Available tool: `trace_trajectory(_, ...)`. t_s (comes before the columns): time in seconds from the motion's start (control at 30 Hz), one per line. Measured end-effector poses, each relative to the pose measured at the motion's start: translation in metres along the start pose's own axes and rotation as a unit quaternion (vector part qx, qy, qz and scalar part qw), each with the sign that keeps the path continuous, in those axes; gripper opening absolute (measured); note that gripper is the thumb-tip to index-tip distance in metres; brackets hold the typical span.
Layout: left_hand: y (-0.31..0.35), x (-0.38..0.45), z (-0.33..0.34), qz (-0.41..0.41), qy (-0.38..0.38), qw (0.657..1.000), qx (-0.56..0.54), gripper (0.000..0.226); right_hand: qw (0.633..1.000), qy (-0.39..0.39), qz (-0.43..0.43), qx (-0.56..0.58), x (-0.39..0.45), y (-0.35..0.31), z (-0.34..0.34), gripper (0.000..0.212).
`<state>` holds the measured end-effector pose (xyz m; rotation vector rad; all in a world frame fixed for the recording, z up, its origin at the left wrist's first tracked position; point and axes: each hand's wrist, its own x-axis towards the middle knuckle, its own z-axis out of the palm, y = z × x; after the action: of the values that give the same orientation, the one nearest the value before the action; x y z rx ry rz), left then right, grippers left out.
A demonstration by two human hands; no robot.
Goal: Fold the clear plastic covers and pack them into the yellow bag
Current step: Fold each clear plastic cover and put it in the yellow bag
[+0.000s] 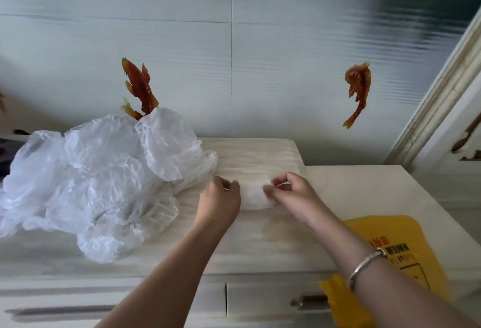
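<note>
A small folded clear plastic cover [253, 194] lies on the pale wooden cabinet top [260, 244] between my hands. My left hand [221, 197] grips its left end with curled fingers. My right hand [289, 192] pinches its right end between thumb and fingertips. A big heap of crumpled clear plastic covers [99, 179] sits on the left of the top. The yellow bag [400, 254] lies flat at the right front edge, partly under my right forearm, its lower part hanging over the edge.
A wall stands right behind the cabinet, with two orange fish decorations [139, 90] on it. Drawers with a dark handle [309, 301] are below the front edge. A white door frame [442, 98] rises at the right.
</note>
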<state>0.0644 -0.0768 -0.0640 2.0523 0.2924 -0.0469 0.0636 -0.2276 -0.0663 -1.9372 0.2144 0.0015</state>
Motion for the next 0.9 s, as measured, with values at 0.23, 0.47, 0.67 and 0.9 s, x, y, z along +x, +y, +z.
trace_trajectory(0.23, 0.032, -0.045, 0.018, 0.005, -0.130, 0.966, -0.223, 0.021, 0.997, 0.050, 0.006, 0.057, -0.044, -0.009, -0.055, 0.018)
trace_trajectory(0.47, 0.047, -0.081, 0.057, 0.095, -0.176, 0.966, -0.166, 0.015, 0.999, -0.043, 0.010, -0.010, -0.095, -0.002, -0.122, 0.026)
trace_trajectory(0.67, 0.063, -0.115, 0.110, 0.104, -0.241, 0.956, -0.129, 0.012, 0.995, 0.009, 0.046, -0.083, -0.118, 0.032, -0.184, 0.027)
trace_trajectory(0.9, 0.049, -0.128, 0.177, 0.216, -0.345, 0.906, 0.114, 0.019, 0.973, 0.055, 0.198, -0.103, -0.124, 0.082, -0.237, 0.022)
